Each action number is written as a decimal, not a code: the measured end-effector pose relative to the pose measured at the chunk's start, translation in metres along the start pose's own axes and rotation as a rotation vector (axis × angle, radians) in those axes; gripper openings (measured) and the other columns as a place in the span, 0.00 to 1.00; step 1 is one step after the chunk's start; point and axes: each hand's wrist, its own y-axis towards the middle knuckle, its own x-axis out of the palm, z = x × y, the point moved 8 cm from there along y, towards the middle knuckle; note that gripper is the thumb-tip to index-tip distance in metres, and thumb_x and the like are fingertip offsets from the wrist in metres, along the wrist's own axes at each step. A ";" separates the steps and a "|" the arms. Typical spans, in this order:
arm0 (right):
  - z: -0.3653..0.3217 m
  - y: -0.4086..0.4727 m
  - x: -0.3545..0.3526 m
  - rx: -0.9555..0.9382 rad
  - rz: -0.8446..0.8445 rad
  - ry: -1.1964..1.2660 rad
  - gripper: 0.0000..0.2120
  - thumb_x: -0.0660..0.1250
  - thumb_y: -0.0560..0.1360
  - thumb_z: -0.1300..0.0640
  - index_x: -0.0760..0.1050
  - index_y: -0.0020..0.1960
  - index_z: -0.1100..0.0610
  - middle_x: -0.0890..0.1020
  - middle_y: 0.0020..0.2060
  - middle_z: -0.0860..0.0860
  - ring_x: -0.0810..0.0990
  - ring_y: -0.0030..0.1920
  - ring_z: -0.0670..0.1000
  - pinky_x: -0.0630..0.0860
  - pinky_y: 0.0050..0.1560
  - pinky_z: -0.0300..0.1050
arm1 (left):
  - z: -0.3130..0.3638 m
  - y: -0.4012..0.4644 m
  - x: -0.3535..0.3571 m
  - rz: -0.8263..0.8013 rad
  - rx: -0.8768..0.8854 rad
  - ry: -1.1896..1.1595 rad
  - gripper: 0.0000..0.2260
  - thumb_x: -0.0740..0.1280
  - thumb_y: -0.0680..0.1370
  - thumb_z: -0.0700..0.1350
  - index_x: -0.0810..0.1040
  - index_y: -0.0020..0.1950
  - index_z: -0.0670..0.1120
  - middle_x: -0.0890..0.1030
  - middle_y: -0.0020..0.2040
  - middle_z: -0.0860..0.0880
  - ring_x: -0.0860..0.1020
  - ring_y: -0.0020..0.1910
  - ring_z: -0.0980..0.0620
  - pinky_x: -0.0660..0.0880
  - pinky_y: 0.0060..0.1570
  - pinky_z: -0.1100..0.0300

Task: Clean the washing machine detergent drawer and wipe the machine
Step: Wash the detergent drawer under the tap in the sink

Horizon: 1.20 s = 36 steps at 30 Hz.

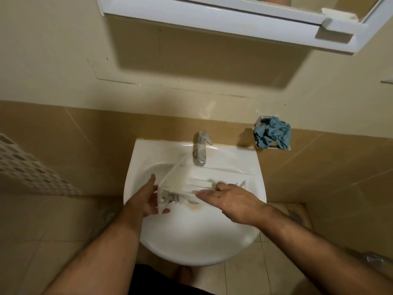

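The white sink (191, 237) is the landmark here. Over its bowl, just in front of the tap (201, 149), the detergent drawer (180, 182) is held tilted, its long axis running from the sink's left-front toward the right-back, one end raised toward the tap. No water can be made out running from the tap.

The left hand (146, 201) is at the drawer's near-left end, palm against the end face and fingers (151, 181) stretched up along it, bracing rather than wrapping. The right hand (229, 199) lies over the drawer's right part, above the drain; its fingers (204, 195) are extended and flat on the drawer, not clenched. Both hands touch it, so neither is nearer; a rinse would likely mean bringing the raised end under the spout.

A crumpled blue cloth (273, 135) sits in a wall holder to the right of the tap, well apart from both hands.
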 end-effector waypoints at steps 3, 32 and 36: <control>0.008 0.006 0.021 -0.044 0.023 -0.056 0.45 0.64 0.70 0.74 0.52 0.80 0.48 0.67 0.75 0.45 0.73 0.57 0.53 0.74 0.57 0.48 | 0.009 0.003 0.023 -0.103 -0.033 0.240 0.47 0.61 0.59 0.82 0.83 0.59 0.45 0.83 0.55 0.40 0.79 0.54 0.42 0.73 0.58 0.49; 0.122 0.094 -0.042 0.850 0.114 0.624 0.10 0.66 0.73 0.53 0.76 0.51 0.57 0.81 0.43 0.51 0.79 0.44 0.53 0.73 0.42 0.44 | -0.002 -0.018 0.039 0.184 0.534 0.193 0.18 0.66 0.77 0.41 0.73 0.67 0.45 0.78 0.57 0.43 0.78 0.51 0.45 0.76 0.46 0.53; 0.106 0.104 -0.041 0.731 0.111 0.601 0.09 0.62 0.72 0.51 0.77 0.47 0.54 0.84 0.36 0.47 0.83 0.39 0.49 0.82 0.47 0.51 | -0.003 -0.021 0.037 0.181 0.541 0.160 0.19 0.66 0.77 0.41 0.72 0.68 0.46 0.78 0.59 0.42 0.78 0.54 0.43 0.77 0.46 0.53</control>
